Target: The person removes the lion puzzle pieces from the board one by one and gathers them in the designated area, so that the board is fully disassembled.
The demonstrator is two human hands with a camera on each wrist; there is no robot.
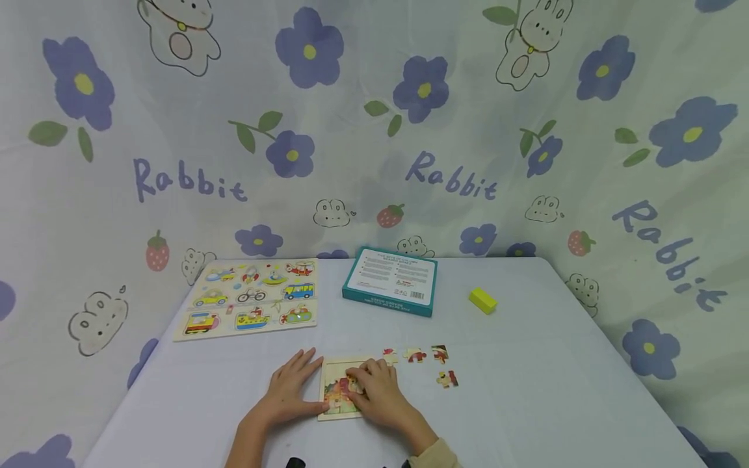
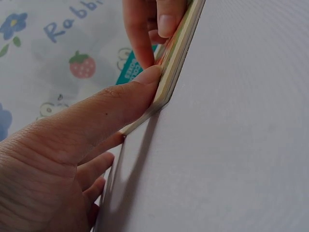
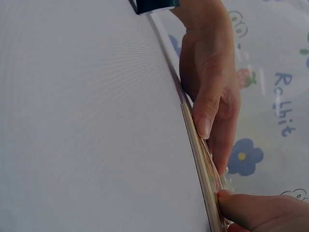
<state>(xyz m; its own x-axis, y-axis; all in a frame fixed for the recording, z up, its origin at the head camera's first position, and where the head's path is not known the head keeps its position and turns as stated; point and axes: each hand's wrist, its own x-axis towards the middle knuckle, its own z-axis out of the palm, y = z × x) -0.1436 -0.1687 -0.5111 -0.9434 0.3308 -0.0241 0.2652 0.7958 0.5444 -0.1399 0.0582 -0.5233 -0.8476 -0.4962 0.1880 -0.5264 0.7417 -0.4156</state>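
Note:
A small wooden jigsaw puzzle board [image 1: 331, 361] with a pale rim lies flat on the table. Along its left side is my left hand [image 1: 289, 392], fingers spread and nearly straight, the thumb [image 2: 145, 79] pressing on the rim near the lower corner. My right hand [image 1: 380, 395] bends over the board's right part, curled index and thumb about a reddish puzzle piece [image 1: 354, 385]; the hand covers much of it. Colourful pieces fill the lower left of the board. Several loose puzzle pieces [image 1: 415, 355] lie just right of it.
Behind the hands at the left lies a larger vehicle puzzle board [image 1: 251, 296]. A teal-edged box [image 1: 391, 279] lies at the back middle, with a yellow block [image 1: 482, 301] to its right. Patterned cloth [image 1: 363, 143] hangs behind the white table [image 1: 526, 390].

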